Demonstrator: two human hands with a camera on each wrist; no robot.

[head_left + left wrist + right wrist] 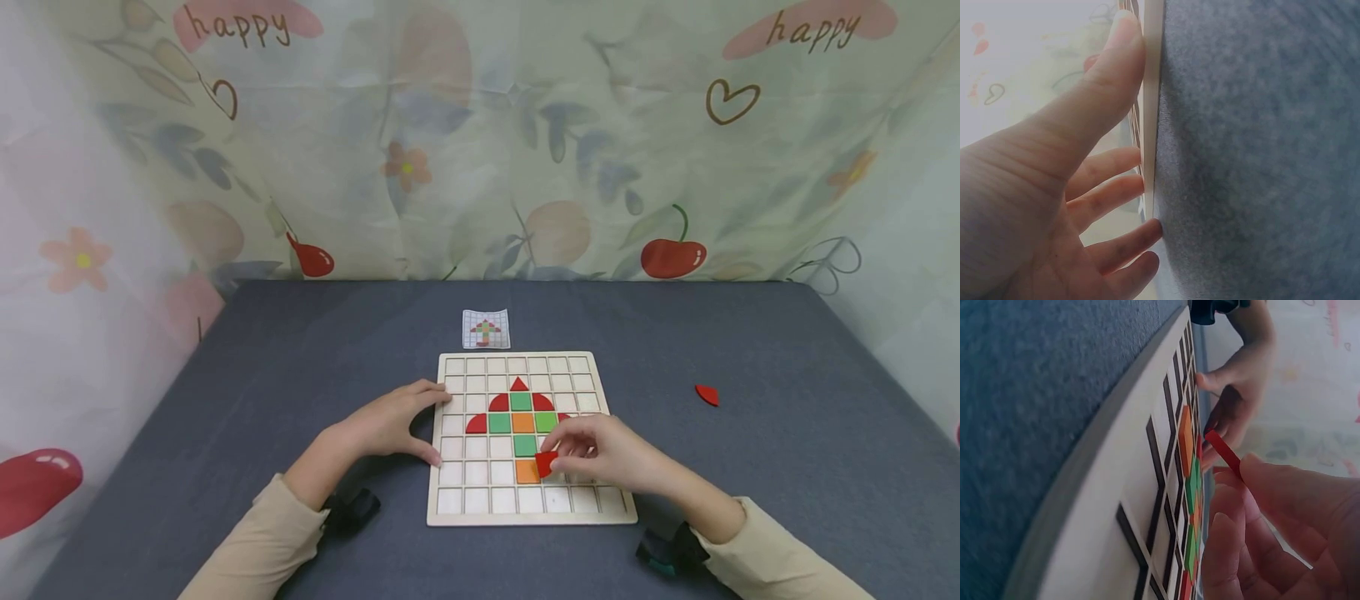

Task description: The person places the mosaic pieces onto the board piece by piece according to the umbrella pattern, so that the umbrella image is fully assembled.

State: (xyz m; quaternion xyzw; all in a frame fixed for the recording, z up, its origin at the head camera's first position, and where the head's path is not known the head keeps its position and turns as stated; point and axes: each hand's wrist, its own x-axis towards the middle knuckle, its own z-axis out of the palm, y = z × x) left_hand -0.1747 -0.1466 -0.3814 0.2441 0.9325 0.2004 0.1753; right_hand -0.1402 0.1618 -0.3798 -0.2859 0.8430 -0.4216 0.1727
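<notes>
My right hand (pixel 607 454) pinches a red quarter-circle tile (pixel 545 463) between thumb and fingers, over the lower part of a wooden grid board (pixel 480 520). In the right wrist view the red tile (pixel 1225 452) is tilted and raised above the grid. My left hand (pixel 393 421) rests at the board's left edge, thumb and fingers spread along the rim. Set in the board are a red triangle (pixel 518 385), green squares (pixel 525 446), an orange square (pixel 522 423) and red quarter-circles (pixel 477 424). Another orange square (pixel 527 472) lies beside the held tile. My right hand partly hides a red piece at the right.
A small printed card (pixel 486 329) with a coloured grid pattern lies behind the board. One loose red quarter-circle tile (pixel 707 395) sits on the dark cloth (pixel 750 350) to the right. Behind the table hangs a patterned curtain (pixel 480 167).
</notes>
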